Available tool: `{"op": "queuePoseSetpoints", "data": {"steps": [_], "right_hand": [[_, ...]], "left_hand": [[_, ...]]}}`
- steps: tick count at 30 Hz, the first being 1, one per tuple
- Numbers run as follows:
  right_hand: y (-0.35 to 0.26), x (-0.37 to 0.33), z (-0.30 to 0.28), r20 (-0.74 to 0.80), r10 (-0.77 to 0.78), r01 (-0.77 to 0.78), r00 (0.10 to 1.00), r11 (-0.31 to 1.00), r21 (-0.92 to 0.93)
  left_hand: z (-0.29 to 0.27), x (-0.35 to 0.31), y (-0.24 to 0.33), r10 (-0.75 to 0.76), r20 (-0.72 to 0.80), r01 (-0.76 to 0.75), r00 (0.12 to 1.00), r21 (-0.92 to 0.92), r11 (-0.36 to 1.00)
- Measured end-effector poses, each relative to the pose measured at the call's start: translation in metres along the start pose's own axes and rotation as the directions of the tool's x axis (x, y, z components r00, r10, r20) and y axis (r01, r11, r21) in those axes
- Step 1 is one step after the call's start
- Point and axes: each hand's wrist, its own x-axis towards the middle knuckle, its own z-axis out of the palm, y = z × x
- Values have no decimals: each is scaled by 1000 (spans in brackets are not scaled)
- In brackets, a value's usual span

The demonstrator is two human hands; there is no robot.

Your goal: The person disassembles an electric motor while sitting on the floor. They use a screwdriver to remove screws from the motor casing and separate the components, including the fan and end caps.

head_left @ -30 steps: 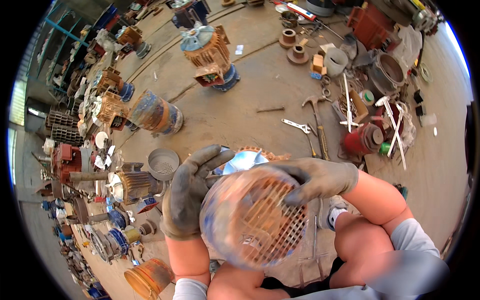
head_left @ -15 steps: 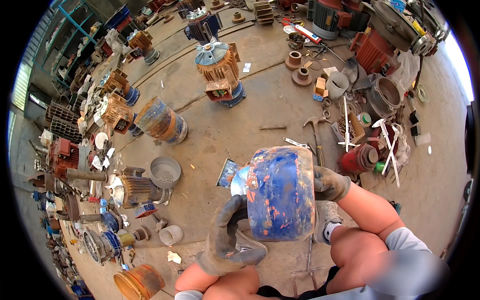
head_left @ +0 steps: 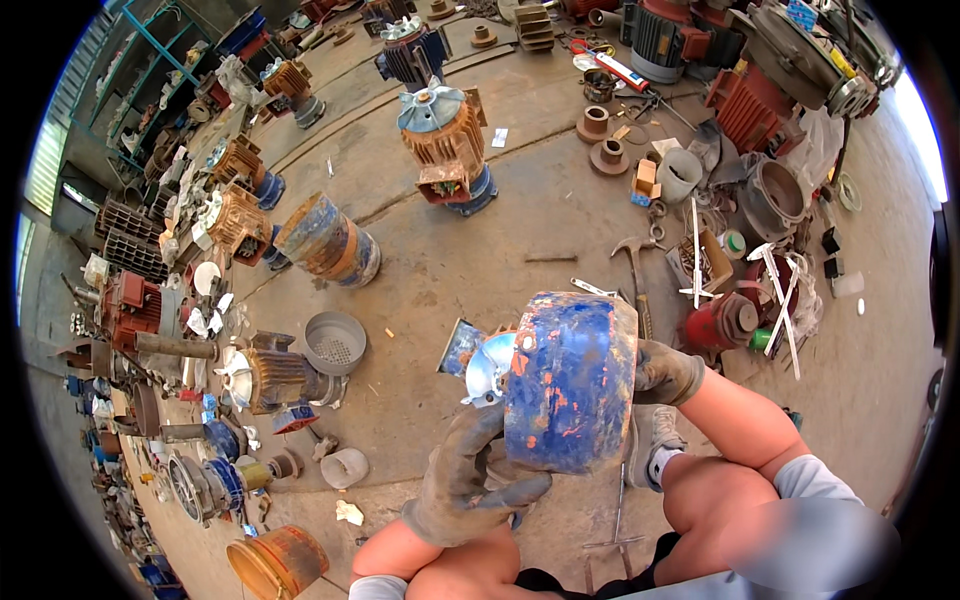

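Observation:
A scuffed blue cylindrical motor cover (head_left: 570,385), chipped down to orange in places, is held up in front of me. My gloved right hand (head_left: 668,372) grips its right rim, the fingertips hidden behind the edge. Close against the cover's lower left side is my gloved left hand (head_left: 475,480), thumb and fingers apart and curved; whether it touches the cover I cannot tell. Partly hidden behind the cover is a motor with a silver fan (head_left: 490,369) and a blue box-shaped part (head_left: 460,346) on its side.
A hammer (head_left: 634,275) and vernier calipers (head_left: 776,300) lie to the right, among cans and boxes. Rusty motors (head_left: 445,140) stand farther off. To the left are a blue-and-rust cylinder (head_left: 330,240), a grey perforated bowl (head_left: 335,343) and an orange bucket (head_left: 278,562). A T-handled rod (head_left: 615,540) lies by my feet.
The cover has shifted slightly right and up, showing more of the silver fan. My left hand's fingers have opened and slipped from the cover's left edge, while my right hand keeps its grip.

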Motion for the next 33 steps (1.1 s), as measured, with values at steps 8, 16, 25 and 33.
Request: {"op": "queuePoseSetpoints", "data": {"steps": [8, 16, 25, 33], "right_hand": [[11, -46, -25, 4, 0, -1, 1000, 979, 203], [21, -51, -38, -39, -74, 79, 997, 988, 134], [-50, -55, 44, -138, -537, 262, 832, 600, -756], [-44, -51, 45, -79, -609, 286, 789, 479, -830]], "left_hand": [[2, -1, 9, -40, 118, 43, 992, -24, 999], [1, -5, -3, 17, 114, -17, 993, 5, 1000], [-4, 13, -25, 276, -18, -272, 961, -238, 932], [2, 22, -33, 283, -60, -285, 957, -11, 959]]}}
